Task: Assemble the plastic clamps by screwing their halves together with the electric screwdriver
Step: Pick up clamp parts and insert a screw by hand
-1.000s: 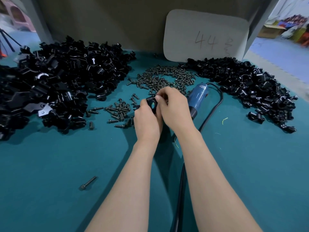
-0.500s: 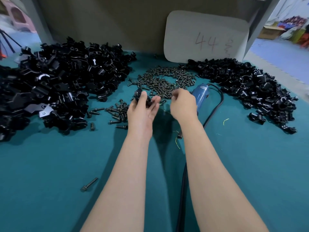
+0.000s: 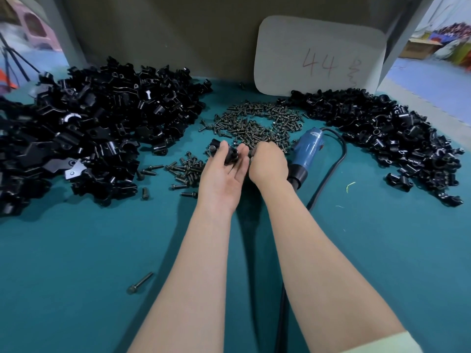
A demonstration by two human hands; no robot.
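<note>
My left hand [image 3: 223,174] lies palm up and holds a black plastic clamp [image 3: 221,152] between thumb and fingers. Just to its right, my right hand [image 3: 269,161] has its fingers curled and pinches a small dark screw [image 3: 251,152] at the near edge of the screw pile [image 3: 257,122]. The blue electric screwdriver [image 3: 307,147] lies on the green table right beside my right hand, untouched.
A big heap of black clamp halves [image 3: 89,128] fills the left side, and another heap of black clamps [image 3: 395,138] the right. A few longer screws [image 3: 186,169] lie left of my hands; one lone screw [image 3: 140,284] lies nearer. The screwdriver's black cable [image 3: 340,159] loops right. A white card [image 3: 318,54] leans at the back.
My hands parted from the clamp; the right hand reached to the screw pile and came back toward the left. The left hand turned palm up with the clamp.
</note>
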